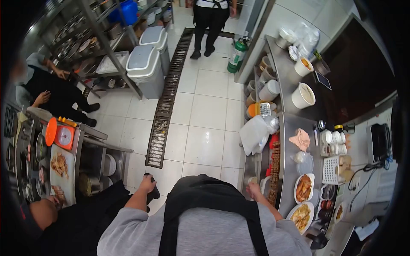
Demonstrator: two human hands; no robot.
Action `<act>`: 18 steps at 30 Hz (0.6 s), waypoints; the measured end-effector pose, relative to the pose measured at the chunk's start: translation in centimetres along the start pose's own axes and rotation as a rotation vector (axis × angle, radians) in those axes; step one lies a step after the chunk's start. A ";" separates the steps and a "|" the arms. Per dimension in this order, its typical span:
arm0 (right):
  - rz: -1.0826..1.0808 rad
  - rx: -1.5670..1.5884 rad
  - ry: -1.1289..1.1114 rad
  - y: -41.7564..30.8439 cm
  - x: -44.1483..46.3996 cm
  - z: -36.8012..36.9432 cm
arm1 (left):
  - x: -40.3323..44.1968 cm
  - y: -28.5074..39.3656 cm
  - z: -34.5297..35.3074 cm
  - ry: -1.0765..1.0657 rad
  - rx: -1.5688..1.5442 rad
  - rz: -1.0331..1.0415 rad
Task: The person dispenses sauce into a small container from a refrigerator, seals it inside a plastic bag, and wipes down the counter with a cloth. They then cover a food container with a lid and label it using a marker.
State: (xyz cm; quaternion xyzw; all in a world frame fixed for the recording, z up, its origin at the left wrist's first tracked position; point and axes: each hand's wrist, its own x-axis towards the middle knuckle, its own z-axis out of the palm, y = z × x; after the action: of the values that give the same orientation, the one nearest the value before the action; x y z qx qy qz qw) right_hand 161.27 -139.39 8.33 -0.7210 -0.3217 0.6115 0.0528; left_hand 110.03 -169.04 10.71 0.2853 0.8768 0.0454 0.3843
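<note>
While the left hand (pixel 147 185) is clamped around a dark object (pixel 155 194) left of the lower middle of the frame, this object's long axis runs steeply from upper left to lower right; which end is its front I cannot tell. Right of the lower middle, the right hand (pixel 255 192) is curled just beside a pale round item (pixel 253 180), its grip unclear. Farther right, reddish-brown food (pixel 303 189) fills a white dish on the steel desk (pixel 285 166). Beyond, a calculator (pixel 265 109) and a green cylinder (pixel 237 55) bear markings too small to read. A person (pixel 208 19) stands at the top.
</note>
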 end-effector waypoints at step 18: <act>-0.073 -0.255 -0.003 2.1 -0.7 -5.2 | 5.1 9.9 -1.9 0.208 -0.205 0.505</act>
State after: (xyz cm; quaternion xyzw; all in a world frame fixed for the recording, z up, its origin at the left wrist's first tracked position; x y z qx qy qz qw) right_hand 166.85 -139.77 9.22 -0.7089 -0.4228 0.5643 -0.0174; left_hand 110.50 -157.83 11.69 0.4482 0.8036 0.2569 0.2955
